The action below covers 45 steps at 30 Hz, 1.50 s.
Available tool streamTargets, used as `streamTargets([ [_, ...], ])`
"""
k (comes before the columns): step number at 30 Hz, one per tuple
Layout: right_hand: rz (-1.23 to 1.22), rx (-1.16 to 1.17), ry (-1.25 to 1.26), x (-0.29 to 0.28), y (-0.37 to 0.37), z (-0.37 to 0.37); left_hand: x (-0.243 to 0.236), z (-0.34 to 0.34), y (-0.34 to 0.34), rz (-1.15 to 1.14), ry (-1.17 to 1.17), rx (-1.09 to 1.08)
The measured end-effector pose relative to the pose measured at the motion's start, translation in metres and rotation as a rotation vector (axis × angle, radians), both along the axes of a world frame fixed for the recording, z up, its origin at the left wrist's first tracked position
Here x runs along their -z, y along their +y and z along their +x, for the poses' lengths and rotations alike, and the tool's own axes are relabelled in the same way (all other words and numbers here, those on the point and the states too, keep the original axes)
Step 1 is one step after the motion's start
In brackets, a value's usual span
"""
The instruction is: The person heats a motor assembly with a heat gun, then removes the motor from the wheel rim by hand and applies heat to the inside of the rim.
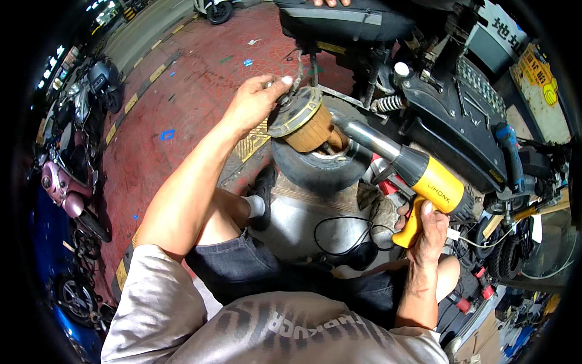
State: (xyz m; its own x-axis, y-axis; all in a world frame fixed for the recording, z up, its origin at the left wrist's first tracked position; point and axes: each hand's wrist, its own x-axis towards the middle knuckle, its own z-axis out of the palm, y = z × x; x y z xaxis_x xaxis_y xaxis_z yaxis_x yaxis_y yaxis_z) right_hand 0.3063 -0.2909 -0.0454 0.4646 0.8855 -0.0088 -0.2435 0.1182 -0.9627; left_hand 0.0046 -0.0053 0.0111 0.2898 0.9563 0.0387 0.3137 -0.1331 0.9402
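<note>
My left hand point(257, 104) is closed at the top of a hub motor's round cover point(295, 112), by the cable point(299, 70) that rises from its middle. Below the cover, a ring-shaped motor core point(308, 134) with an orange-brown side tilts above a black tyre point(321, 173). The wheel's inside shows only in part. In my right hand point(429, 233) is a yellow heat gun point(433, 182), gripped by its handle. Its metal nozzle point(367, 134) points left, with the tip close beside the core. Whether they touch is unclear.
A black scooter seat point(345, 24) stands beyond the wheel, with another person's fingers point(331, 2) on it. Wrenches point(476, 103) and a blue power tool point(508, 155) lie on the scooter's black deck at right. A black cable point(339, 249) loops between my legs. Parked scooters point(70, 188) line the left.
</note>
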Motion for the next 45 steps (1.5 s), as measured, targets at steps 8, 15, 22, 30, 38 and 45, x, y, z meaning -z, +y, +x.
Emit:
streamTargets([
  [8,-0.01,-0.062,-0.001,-0.013,0.0,-0.012,0.001,0.001,-0.003,0.025,0.034,-0.035],
  [15,-0.007,-0.09,0.003,-0.01,-0.007,-0.015,0.011,-0.003,0.009,0.008,-0.019,-0.009],
  [22,0.071,-0.055,-0.028,-0.011,-0.008,-0.022,0.002,0.0,-0.001,0.064,0.086,-0.03],
  [30,0.001,-0.012,-0.175,0.003,-0.012,-0.02,-0.005,-0.001,-0.008,0.071,0.179,-0.054],
  [38,0.006,-0.047,-0.229,0.012,-0.016,-0.02,-0.006,-0.002,-0.008,0.096,0.226,-0.053],
  [45,-0.044,-0.066,-0.33,0.012,-0.021,-0.024,0.0,-0.007,-0.001,0.129,0.263,-0.039],
])
